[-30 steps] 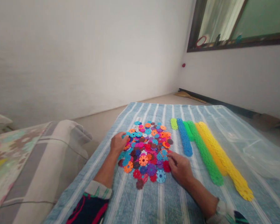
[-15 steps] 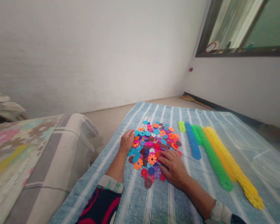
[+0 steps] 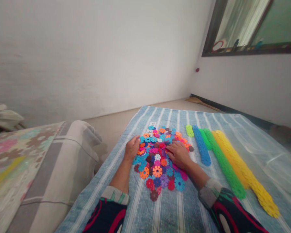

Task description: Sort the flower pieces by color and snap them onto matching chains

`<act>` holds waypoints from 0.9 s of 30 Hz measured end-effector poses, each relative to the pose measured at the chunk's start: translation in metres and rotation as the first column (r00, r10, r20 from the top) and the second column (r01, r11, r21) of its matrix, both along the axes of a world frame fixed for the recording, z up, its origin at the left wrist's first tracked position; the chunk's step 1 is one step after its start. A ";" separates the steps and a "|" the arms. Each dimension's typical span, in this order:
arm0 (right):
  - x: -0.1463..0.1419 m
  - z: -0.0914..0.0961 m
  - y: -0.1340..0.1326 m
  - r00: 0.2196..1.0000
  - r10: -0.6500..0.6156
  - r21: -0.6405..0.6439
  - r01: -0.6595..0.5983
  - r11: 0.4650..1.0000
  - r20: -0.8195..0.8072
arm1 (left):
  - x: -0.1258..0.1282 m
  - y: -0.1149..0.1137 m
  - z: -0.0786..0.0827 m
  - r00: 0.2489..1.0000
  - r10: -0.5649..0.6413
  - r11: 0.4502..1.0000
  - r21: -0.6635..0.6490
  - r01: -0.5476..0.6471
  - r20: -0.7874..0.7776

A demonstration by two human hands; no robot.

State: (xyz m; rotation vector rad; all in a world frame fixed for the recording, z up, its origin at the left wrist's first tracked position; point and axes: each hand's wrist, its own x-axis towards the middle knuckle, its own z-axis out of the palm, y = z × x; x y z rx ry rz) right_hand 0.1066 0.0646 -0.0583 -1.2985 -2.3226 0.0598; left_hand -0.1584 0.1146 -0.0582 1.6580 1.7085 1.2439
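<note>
A spread pile of flat, notched flower-shaped plastic discs [image 3: 157, 171] in orange, blue, red, purple, brown and pink lies on a blue-and-white striped cloth [image 3: 167, 210]. My left hand [image 3: 132, 148] rests against the pile's left edge, its fingers stretched forward and nothing seen in its grip. Over the right side of the pile lies my right hand [image 3: 178, 154], palm down with fingers apart on the discs. What is under its fingers is hidden.
Right of the pile are overlapped rows of discs: a short lime row [image 3: 189, 131], a blue row [image 3: 201, 145], a green row [image 3: 225, 166] and a yellow row [image 3: 247, 171]. Clear plastic [image 3: 271, 155] lies beyond them. A covered seat [image 3: 70, 168] stands at left.
My right hand has moved farther up the pile, uncovering blue and red discs at the lower right. My left hand has stayed at the left edge.
</note>
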 end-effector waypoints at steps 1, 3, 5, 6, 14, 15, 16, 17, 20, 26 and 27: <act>0.002 0.001 0.006 1.000 -0.001 -0.009 0.001 1.000 0.012 | 0.001 0.001 -0.001 0.999 -0.012 1.000 -0.003 0.012 -0.040; 0.007 0.004 0.019 0.999 0.001 -0.033 0.000 0.999 0.041 | 0.002 0.002 -0.002 0.994 -0.028 1.000 0.004 0.028 -0.108; 0.013 0.008 0.029 0.998 -0.021 -0.052 0.025 0.998 0.067 | 0.003 0.002 -0.002 0.988 -0.033 0.999 0.014 0.035 -0.150; 0.015 0.010 0.032 0.996 -0.041 -0.059 0.046 0.997 0.076 | 0.003 0.002 -0.002 0.987 -0.034 0.999 0.017 0.037 -0.159; -0.031 0.025 0.006 0.990 0.134 -0.010 -0.135 0.991 -0.045 | -0.001 0.005 -0.004 0.993 -0.041 0.999 0.010 0.042 -0.109; -0.042 0.025 -0.001 0.986 0.160 -0.006 -0.161 0.987 -0.045 | -0.002 0.005 -0.004 0.994 -0.045 0.999 0.012 0.047 -0.103; -0.052 0.025 -0.008 0.982 0.187 -0.014 -0.188 0.982 -0.029 | -0.002 0.005 -0.004 0.994 -0.049 0.999 0.015 0.051 -0.099; -0.061 0.024 -0.014 0.978 0.211 -0.029 -0.211 0.977 -0.007 | -0.003 0.005 -0.004 0.994 -0.053 0.998 0.018 0.055 -0.095; -0.074 0.023 -0.030 0.976 0.209 -0.039 -0.207 0.978 0.053 | -0.003 0.005 -0.004 0.995 -0.059 0.998 0.024 0.061 -0.083; -0.048 0.023 -0.052 0.969 0.232 -0.045 -0.228 0.972 0.082 | 0.000 0.004 -0.005 0.996 -0.034 0.999 0.024 0.036 -0.082; -0.041 0.023 -0.053 0.972 0.220 -0.049 -0.217 0.975 0.084 | 0.000 0.004 -0.005 0.996 -0.031 0.999 0.022 0.033 -0.081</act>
